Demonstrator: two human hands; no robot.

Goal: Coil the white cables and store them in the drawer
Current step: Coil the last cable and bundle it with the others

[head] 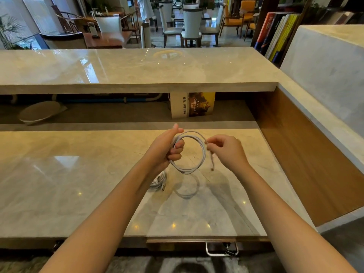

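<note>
Head view. The left hand [167,148] holds a coiled white cable [199,152] above the bench [59,174]; its fingers [177,149] are curled closed around the left side of the round loop, thumb raised along the top. The right hand [226,150] meets the loop's right side, its fingers pinched narrow on the cable's loose end [212,162], which hangs straight down and ends in a small plug. The coil is thin, smooth and matte, several turns lying close together, clear of the surface and casting a ring-shaped shadow.

A second white cable [158,181], already bundled, lies on the bench just beneath the left wrist, its plug pointing toward the near edge. The bench top is glossy, pale, veined stone. A metal drawer handle [220,251] shows under the near edge. A book [199,104] stands upright under the raised stone shelf [137,67].
</note>
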